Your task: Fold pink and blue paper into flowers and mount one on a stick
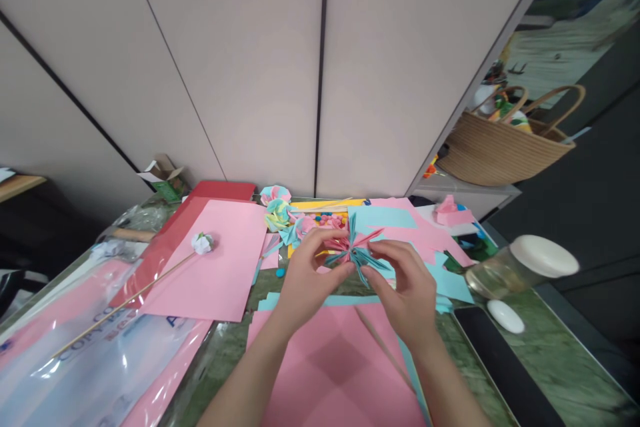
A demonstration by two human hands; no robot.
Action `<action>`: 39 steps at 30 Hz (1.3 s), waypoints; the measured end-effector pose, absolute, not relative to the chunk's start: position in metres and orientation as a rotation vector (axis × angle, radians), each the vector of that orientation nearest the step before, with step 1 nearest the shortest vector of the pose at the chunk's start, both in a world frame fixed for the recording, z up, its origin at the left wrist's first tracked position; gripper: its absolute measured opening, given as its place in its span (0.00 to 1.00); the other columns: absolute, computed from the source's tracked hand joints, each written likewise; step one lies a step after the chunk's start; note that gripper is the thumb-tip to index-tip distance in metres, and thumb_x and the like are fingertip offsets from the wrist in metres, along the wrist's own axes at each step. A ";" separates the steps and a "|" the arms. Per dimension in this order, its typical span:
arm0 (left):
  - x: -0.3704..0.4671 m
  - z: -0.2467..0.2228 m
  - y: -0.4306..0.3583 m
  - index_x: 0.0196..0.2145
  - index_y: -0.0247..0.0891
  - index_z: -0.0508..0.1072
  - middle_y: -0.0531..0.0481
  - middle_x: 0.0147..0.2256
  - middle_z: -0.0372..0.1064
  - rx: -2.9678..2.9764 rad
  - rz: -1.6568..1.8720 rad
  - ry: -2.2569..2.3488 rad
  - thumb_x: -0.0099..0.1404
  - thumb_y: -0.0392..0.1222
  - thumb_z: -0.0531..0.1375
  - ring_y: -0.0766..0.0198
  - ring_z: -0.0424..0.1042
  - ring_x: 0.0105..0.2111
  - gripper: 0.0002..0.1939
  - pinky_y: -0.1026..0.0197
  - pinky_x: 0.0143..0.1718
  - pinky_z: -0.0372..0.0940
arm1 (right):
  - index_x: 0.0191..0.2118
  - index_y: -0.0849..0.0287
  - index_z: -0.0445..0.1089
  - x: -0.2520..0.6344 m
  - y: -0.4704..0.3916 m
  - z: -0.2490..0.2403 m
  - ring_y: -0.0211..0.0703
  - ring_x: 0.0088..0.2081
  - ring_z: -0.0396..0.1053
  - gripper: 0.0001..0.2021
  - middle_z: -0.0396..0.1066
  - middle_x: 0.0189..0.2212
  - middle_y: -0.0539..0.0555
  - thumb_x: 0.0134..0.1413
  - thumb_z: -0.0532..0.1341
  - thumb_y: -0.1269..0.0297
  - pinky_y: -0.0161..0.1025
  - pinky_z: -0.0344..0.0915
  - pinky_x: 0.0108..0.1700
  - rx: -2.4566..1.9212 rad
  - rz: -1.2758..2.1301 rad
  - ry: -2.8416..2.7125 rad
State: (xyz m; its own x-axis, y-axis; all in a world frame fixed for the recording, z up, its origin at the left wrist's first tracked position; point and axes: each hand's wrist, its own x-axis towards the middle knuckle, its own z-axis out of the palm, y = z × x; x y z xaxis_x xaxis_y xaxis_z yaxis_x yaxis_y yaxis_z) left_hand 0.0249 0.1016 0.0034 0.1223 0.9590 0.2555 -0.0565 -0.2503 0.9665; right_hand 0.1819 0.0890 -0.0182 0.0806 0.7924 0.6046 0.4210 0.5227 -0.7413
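The blue-and-pink folded paper is pinched by the left hand and the right hand above the pink sheet's far end, its folds seemingly being spread, so soft, steady fingers are likely needed next.

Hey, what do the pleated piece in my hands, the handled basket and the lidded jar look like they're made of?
Pleated piece: matte paper, pink and teal, judging by its crisp folds.
Basket: woven straw-like fibre, dull tan, with ribbed rows; possibly synthetic.
Jar: clear and glossy, glass or plastic, I can't tell; its smooth white lid is probably plastic.
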 end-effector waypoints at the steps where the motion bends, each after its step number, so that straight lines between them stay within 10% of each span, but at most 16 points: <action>1: 0.024 0.005 0.101 0.42 0.45 0.71 0.49 0.44 0.65 1.426 1.310 0.964 0.55 0.31 0.62 0.60 0.67 0.46 0.17 0.60 0.46 0.65 | 0.43 0.53 0.69 0.182 0.089 -0.019 0.42 0.38 0.68 0.13 0.69 0.38 0.54 0.49 0.64 0.66 0.44 0.70 0.40 -1.074 0.395 -1.529; 12: 0.021 0.011 0.097 0.42 0.44 0.71 0.49 0.45 0.65 1.364 1.201 0.971 0.54 0.34 0.64 0.61 0.69 0.41 0.16 0.58 0.44 0.66 | 0.38 0.54 0.68 0.175 0.088 -0.014 0.40 0.35 0.68 0.08 0.67 0.33 0.52 0.49 0.64 0.66 0.40 0.72 0.36 -1.022 0.528 -1.424; 23: 0.008 -0.002 0.120 0.42 0.40 0.72 0.45 0.46 0.67 1.371 1.037 0.906 0.58 0.45 0.62 0.56 0.63 0.50 0.14 0.62 0.39 0.67 | 0.49 0.47 0.67 0.190 0.087 -0.003 0.51 0.53 0.60 0.20 0.64 0.51 0.54 0.49 0.62 0.71 0.53 0.62 0.51 -0.989 -0.230 -2.061; 39: 0.005 -0.019 0.130 0.41 0.38 0.71 0.52 0.29 0.64 1.091 0.732 0.784 0.57 0.52 0.62 0.69 0.67 0.25 0.18 0.65 0.27 0.65 | 0.52 0.52 0.64 0.193 0.090 -0.007 0.45 0.44 0.67 0.20 0.73 0.41 0.54 0.52 0.62 0.63 0.46 0.65 0.45 -0.986 -0.063 -2.104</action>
State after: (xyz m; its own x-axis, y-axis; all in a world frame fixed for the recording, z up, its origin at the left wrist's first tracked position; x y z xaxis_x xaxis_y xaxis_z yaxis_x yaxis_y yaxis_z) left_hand 0.0051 0.1302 -0.0195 0.5285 0.8285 -0.1849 -0.1271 0.2926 0.9478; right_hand 0.1934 0.0903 -0.0073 -0.3812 0.6268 0.6796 0.6664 0.6958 -0.2680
